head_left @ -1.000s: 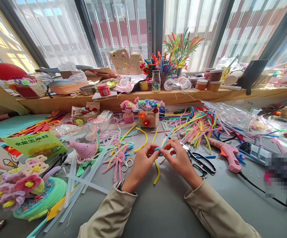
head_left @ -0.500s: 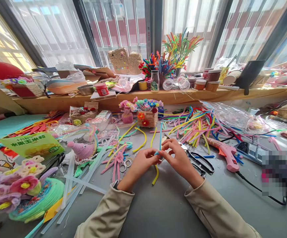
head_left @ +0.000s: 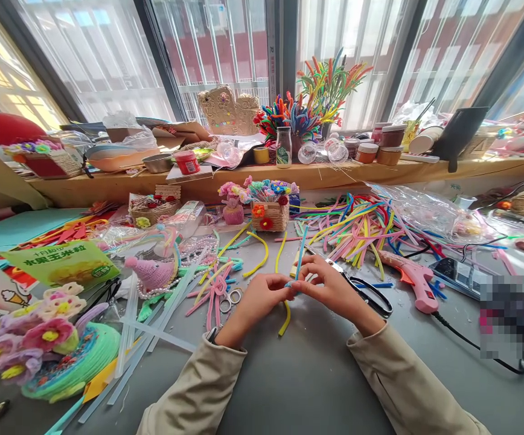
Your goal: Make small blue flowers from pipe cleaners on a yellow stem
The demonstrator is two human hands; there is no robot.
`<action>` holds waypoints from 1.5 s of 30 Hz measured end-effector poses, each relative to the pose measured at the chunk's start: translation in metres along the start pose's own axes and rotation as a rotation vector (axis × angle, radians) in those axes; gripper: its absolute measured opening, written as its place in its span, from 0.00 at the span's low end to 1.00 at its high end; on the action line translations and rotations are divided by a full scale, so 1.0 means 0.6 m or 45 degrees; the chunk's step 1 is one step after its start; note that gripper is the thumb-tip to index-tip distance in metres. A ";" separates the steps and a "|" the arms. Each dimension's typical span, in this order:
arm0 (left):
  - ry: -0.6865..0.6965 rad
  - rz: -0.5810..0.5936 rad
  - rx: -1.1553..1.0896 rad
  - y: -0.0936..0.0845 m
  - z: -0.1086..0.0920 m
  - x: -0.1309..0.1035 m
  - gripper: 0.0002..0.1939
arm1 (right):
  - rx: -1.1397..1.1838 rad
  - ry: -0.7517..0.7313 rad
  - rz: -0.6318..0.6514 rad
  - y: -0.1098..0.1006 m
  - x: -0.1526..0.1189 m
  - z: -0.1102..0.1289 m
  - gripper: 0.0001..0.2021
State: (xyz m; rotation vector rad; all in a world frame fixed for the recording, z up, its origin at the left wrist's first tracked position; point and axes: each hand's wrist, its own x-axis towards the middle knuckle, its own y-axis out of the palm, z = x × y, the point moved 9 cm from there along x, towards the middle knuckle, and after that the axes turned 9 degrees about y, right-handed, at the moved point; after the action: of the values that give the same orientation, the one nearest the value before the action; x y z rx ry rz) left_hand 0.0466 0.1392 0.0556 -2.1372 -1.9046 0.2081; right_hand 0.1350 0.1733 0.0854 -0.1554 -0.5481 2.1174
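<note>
Between my two hands is a light blue pipe cleaner (head_left: 302,244), its free end pointing up and leaning a little right. My left hand (head_left: 265,300) pinches its lower, bent part with closed fingertips. My right hand (head_left: 328,289) grips the same piece from the other side, thumb and fingers together. The bent part is mostly hidden by my fingers. Under my hands a yellow pipe cleaner (head_left: 284,320) lies on the grey table (head_left: 298,377). Black-handled scissors (head_left: 373,296) rest just right of my right hand, and small scissors (head_left: 231,299) lie left of my left hand.
A pile of coloured pipe cleaners (head_left: 357,235) spreads at the back right, near a pink glue gun (head_left: 418,281) with a black cord. Clear glue sticks (head_left: 162,314) and a flower bouquet (head_left: 47,338) lie on the left. A woven flower basket (head_left: 271,219) stands at the back.
My right hand has shifted slightly right, and its forearm with it. The upright end of the blue pipe cleaner now leans further right. My left hand keeps nearly the same place.
</note>
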 end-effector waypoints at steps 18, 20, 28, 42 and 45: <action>0.080 -0.132 -0.032 -0.011 -0.013 0.001 0.12 | 0.768 0.431 0.076 0.040 -0.001 -0.062 0.12; 0.088 -0.185 0.028 -0.016 -0.018 0.000 0.12 | 0.836 0.466 0.016 0.043 -0.001 -0.069 0.12; -0.122 -0.215 -0.268 -0.015 0.008 0.001 0.13 | 0.668 0.322 -0.139 0.025 0.001 -0.046 0.13; -0.161 -0.082 -0.298 -0.003 0.021 -0.002 0.14 | -0.771 -0.344 -0.265 0.019 -0.018 0.042 0.10; -0.107 -0.104 -0.248 -0.007 0.015 -0.001 0.13 | -0.757 -0.337 -0.294 0.020 -0.019 0.043 0.10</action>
State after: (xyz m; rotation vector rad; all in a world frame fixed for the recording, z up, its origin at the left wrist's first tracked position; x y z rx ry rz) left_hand 0.0398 0.1403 0.0481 -2.1979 -2.1348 0.1007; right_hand 0.1246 0.1499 0.1022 -0.1365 -1.2832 1.7080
